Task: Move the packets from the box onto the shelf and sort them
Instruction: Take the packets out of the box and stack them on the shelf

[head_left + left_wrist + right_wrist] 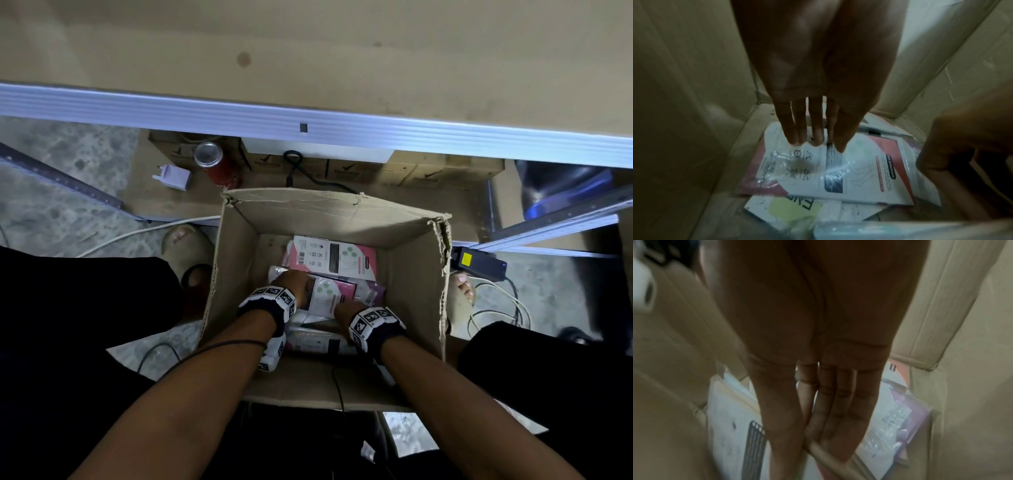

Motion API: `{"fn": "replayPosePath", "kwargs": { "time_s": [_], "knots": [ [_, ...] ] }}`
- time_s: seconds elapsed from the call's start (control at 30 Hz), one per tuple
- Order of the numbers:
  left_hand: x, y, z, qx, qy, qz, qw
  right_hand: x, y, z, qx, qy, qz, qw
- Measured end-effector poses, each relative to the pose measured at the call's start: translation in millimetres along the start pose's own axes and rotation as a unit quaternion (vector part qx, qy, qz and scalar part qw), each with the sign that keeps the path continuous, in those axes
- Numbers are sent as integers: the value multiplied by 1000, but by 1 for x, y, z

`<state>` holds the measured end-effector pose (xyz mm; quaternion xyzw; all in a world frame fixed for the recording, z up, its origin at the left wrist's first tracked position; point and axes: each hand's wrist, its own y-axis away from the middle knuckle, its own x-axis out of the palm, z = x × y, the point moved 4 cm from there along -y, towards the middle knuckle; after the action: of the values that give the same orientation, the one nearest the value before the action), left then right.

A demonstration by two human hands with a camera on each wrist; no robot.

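An open cardboard box (411,274) stands on the floor between my feet, with several flat pink-and-white packets in clear wrap inside. One packet (330,255) lies at the far side. Another packet (323,296) lies on top, between my hands. My left hand (291,282) reaches down with straight fingers, and its fingertips (816,142) touch that top packet (838,170). My right hand (344,306) is at the packet's right edge. In the right wrist view the right hand (809,443) pinches a packet edge (830,459) between thumb and fingers. The beige shelf board (308,51) with a pale metal rim is above.
Under the shelf lie a red can (215,164), a white plug (173,176), a black cable (298,168) and brown cartons (428,174). A black adapter with a yellow label (476,262) and white cables (500,301) are right of the box. The box walls close in on both hands.
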<state>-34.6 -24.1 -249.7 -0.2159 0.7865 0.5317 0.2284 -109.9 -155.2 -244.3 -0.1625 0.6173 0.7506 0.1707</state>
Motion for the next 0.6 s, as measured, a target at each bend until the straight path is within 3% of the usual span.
{"fn": "replayPosePath", "kwargs": {
  "time_s": [0.17, 0.33, 0.6],
  "knots": [
    [-2, -2, 1, -14, -57, -82, 995, -1, -1, -5, -15, 12, -8, 1000],
    [6, 3, -3, -7, -103, -124, 987, -1, 0, -1, -8, 5, -4, 1000],
    [7, 3, 2, -11, -183, -99, 978, 6, 3, -7, -17, 27, -21, 999]
  ]
}}
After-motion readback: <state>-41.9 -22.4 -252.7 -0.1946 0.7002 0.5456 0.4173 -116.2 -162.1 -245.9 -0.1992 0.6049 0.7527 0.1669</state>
